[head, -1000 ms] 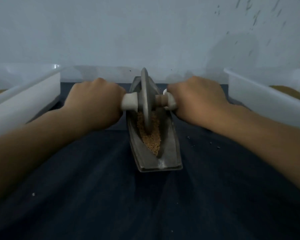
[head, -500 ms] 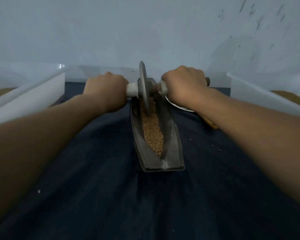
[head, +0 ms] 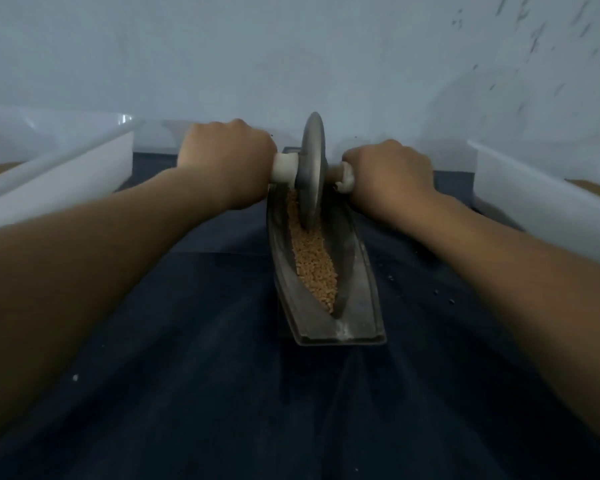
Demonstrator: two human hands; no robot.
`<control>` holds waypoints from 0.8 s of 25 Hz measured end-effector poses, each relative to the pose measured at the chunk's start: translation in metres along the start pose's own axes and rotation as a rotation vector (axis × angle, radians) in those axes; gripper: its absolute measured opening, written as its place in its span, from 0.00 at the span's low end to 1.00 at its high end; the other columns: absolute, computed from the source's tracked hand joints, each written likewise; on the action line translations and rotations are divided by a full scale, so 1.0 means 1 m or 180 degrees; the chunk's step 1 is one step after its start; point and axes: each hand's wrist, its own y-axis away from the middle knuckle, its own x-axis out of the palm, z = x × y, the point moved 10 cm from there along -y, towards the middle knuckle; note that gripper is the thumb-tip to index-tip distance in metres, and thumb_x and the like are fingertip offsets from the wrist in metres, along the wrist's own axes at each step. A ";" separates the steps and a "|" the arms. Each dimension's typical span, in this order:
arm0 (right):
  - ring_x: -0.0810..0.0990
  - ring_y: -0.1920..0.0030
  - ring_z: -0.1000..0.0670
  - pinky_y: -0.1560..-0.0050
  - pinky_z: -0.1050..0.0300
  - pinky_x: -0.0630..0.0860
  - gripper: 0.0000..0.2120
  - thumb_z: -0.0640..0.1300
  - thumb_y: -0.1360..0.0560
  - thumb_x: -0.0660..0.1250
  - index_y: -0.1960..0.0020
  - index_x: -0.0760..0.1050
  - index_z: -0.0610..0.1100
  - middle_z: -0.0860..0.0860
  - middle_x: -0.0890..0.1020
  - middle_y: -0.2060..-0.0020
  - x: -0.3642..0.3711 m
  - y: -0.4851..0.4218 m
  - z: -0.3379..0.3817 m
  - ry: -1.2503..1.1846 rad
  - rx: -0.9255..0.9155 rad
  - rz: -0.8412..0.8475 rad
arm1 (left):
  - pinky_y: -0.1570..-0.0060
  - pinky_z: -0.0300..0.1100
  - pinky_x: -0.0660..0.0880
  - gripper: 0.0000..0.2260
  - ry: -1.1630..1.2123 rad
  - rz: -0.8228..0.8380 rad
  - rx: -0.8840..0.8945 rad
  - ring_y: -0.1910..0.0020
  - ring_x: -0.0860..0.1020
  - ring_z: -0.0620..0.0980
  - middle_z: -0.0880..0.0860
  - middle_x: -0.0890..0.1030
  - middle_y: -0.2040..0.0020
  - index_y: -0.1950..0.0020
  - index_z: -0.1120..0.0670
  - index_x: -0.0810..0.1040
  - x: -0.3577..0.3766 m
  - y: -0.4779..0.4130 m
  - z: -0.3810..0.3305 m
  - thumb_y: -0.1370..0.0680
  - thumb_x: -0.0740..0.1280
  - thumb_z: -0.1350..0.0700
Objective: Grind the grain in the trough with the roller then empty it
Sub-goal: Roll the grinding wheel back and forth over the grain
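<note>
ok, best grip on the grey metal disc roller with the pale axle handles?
Grip the pale axle handles, one fist per side, coming in from left and right of the dark metal trough. The grey metal disc roller stands on edge in the tan grain, so its thin rim gives no hold.

Both arms stretched fwd, L hand & R hand fisted knuckles-up round roller handle ends.

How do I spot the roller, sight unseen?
On the dark cloth before the pale wall lies a grey trough of grain. The roller stands in its far half: the only upright metal disc, gripped by left hand and right hand.
</note>
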 end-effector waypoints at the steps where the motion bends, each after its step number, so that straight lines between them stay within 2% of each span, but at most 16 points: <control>1: 0.74 0.58 0.44 0.63 0.54 0.66 0.11 0.50 0.23 0.67 0.61 0.67 0.52 0.49 0.75 0.58 0.002 -0.006 0.000 -0.0046 0.0023 0.0094 | 0.65 0.46 0.68 0.05 0.0000 0.0075 -0.0014 0.66 0.71 0.54 0.52 0.71 0.63 0.50 0.51 0.79 0.001 -0.003 0.000 0.24 0.67 0.53; 3: 0.78 0.56 0.42 0.62 0.54 0.68 0.08 0.49 0.23 0.67 0.58 0.69 0.52 0.49 0.77 0.57 -0.003 0.004 0.002 0.0084 -0.0113 0.0202 | 0.64 0.47 0.68 0.06 0.0049 0.0080 0.0038 0.64 0.73 0.56 0.53 0.72 0.61 0.49 0.51 0.79 -0.005 0.010 -0.002 0.23 0.66 0.53; 5: 0.76 0.66 0.47 0.70 0.58 0.65 0.07 0.50 0.27 0.69 0.60 0.71 0.52 0.52 0.77 0.65 -0.017 0.035 0.004 0.0308 -0.0424 -0.0081 | 0.69 0.43 0.64 0.02 0.0090 -0.0277 0.0194 0.71 0.69 0.53 0.51 0.69 0.66 0.54 0.49 0.78 -0.016 0.041 -0.002 0.26 0.68 0.52; 7: 0.60 0.77 0.57 0.75 0.68 0.53 0.13 0.51 0.36 0.71 0.67 0.66 0.54 0.58 0.65 0.76 -0.043 0.074 0.011 0.0589 -0.0714 -0.0631 | 0.73 0.35 0.55 0.07 0.0088 -0.0611 0.0352 0.78 0.57 0.48 0.48 0.61 0.72 0.64 0.46 0.73 -0.033 0.076 0.001 0.32 0.72 0.52; 8: 0.53 0.77 0.61 0.73 0.70 0.48 0.16 0.52 0.40 0.71 0.69 0.63 0.54 0.60 0.59 0.78 -0.052 0.081 0.012 0.0620 -0.0780 -0.0805 | 0.72 0.32 0.51 0.09 0.0093 -0.0734 0.0371 0.78 0.55 0.47 0.47 0.60 0.73 0.66 0.45 0.72 -0.039 0.081 0.003 0.35 0.73 0.51; 9: 0.50 0.77 0.61 0.72 0.71 0.48 0.17 0.53 0.42 0.72 0.70 0.61 0.55 0.60 0.57 0.78 -0.052 0.079 0.011 0.0619 -0.0757 -0.0743 | 0.71 0.32 0.51 0.10 0.0056 -0.0733 0.0322 0.78 0.55 0.47 0.47 0.59 0.73 0.67 0.45 0.71 -0.039 0.077 0.004 0.36 0.73 0.51; 10: 0.52 0.77 0.60 0.72 0.70 0.50 0.18 0.52 0.40 0.73 0.69 0.62 0.54 0.59 0.58 0.77 -0.044 0.072 0.011 0.0634 -0.0692 -0.0649 | 0.71 0.33 0.51 0.09 -0.0021 -0.0673 0.0312 0.78 0.56 0.48 0.48 0.59 0.73 0.67 0.46 0.72 -0.033 0.071 0.002 0.34 0.72 0.52; 12: 0.62 0.75 0.53 0.72 0.63 0.57 0.13 0.49 0.30 0.72 0.64 0.67 0.53 0.54 0.67 0.73 -0.023 0.042 0.007 0.0568 -0.0429 -0.0428 | 0.73 0.38 0.58 0.02 -0.0033 -0.0446 0.0107 0.76 0.61 0.50 0.50 0.65 0.70 0.60 0.48 0.77 -0.009 0.045 0.000 0.28 0.69 0.52; 14: 0.75 0.64 0.44 0.65 0.56 0.64 0.03 0.47 0.24 0.68 0.55 0.75 0.53 0.47 0.77 0.61 -0.008 0.002 0.005 0.0295 -0.0152 -0.0251 | 0.67 0.45 0.66 0.06 0.0117 -0.0159 -0.0107 0.68 0.68 0.55 0.53 0.72 0.62 0.50 0.51 0.80 0.006 0.011 0.004 0.25 0.67 0.52; 16: 0.75 0.58 0.42 0.61 0.53 0.66 0.01 0.47 0.23 0.67 0.51 0.76 0.52 0.45 0.79 0.55 -0.005 -0.016 0.006 0.0239 -0.0067 -0.0123 | 0.63 0.47 0.68 0.08 0.0179 0.0039 -0.0163 0.64 0.70 0.56 0.55 0.75 0.58 0.46 0.52 0.80 0.011 -0.006 0.007 0.24 0.67 0.53; 18: 0.76 0.58 0.42 0.64 0.55 0.64 0.06 0.47 0.23 0.68 0.55 0.71 0.53 0.49 0.75 0.60 -0.008 -0.002 0.008 0.0263 -0.0223 -0.0058 | 0.64 0.47 0.68 0.06 0.0181 -0.0013 -0.0068 0.65 0.69 0.55 0.54 0.73 0.61 0.49 0.51 0.79 0.005 0.007 0.004 0.24 0.66 0.53; 20: 0.75 0.65 0.45 0.71 0.58 0.61 0.11 0.48 0.26 0.70 0.60 0.67 0.54 0.53 0.70 0.67 -0.020 0.032 0.007 0.0306 -0.0464 -0.0273 | 0.71 0.43 0.63 0.03 0.0139 -0.0382 0.0146 0.72 0.65 0.52 0.50 0.67 0.68 0.58 0.50 0.75 -0.010 0.038 0.003 0.26 0.68 0.52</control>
